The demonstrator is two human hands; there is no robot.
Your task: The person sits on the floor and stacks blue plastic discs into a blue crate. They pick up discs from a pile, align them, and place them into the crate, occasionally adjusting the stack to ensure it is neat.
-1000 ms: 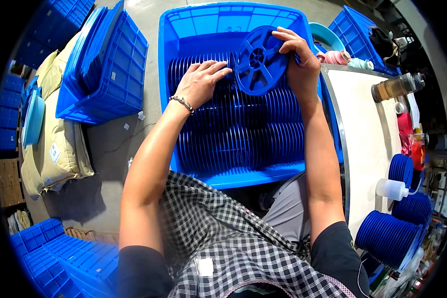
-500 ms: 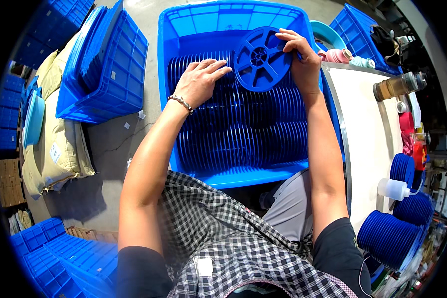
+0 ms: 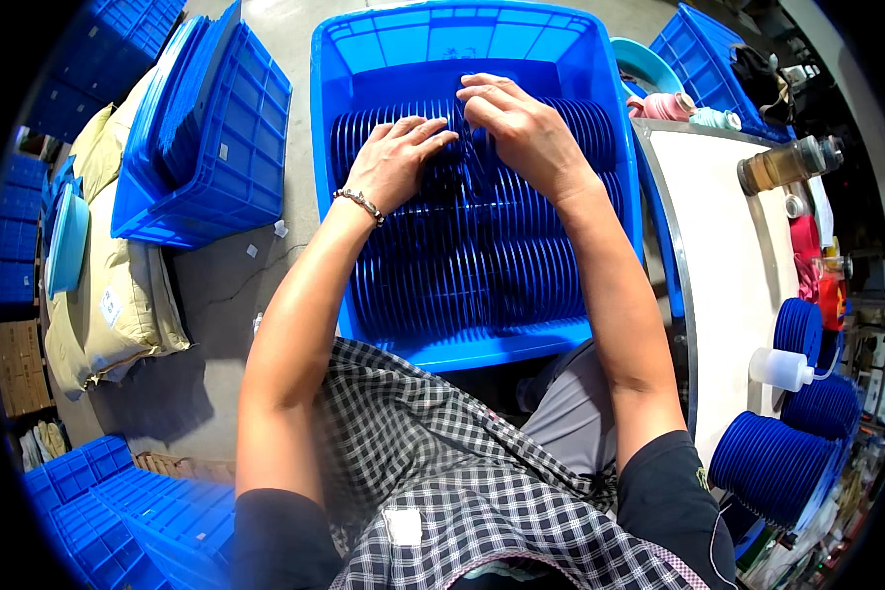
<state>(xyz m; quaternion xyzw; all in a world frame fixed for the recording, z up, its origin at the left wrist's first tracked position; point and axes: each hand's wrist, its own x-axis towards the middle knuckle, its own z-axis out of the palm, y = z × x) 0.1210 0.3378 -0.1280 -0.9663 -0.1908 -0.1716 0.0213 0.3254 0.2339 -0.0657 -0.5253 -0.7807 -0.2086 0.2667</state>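
A large blue tub (image 3: 462, 349) in front of me holds rows of blue plastic discs (image 3: 551, 275), standing on edge and packed close together. My left hand (image 3: 393, 162), with a beaded bracelet at the wrist, lies over the left part of the far row, its fingers stretched out on the disc rims. Close beside it, my right hand (image 3: 523, 133) is curled at the middle of that row. Its fingers are closed around the upper rim of a blue disc that stands edge-on; the lower part of that disc is lost among the others.
Blue crates (image 3: 211, 147) with flat blue pieces stand to the left, beside stuffed beige sacks (image 3: 133, 265). At the right a pale tabletop (image 3: 728, 226) bears a brown-tinted bottle (image 3: 782, 169) and a white squeeze bottle (image 3: 782, 368). Ribbed blue rolls (image 3: 772, 462) stand near it.
My right hand has moved left and inward toward my left hand. The spoked disc it held face-on is now turned edge-on in the far row. My left hand has stayed in place.
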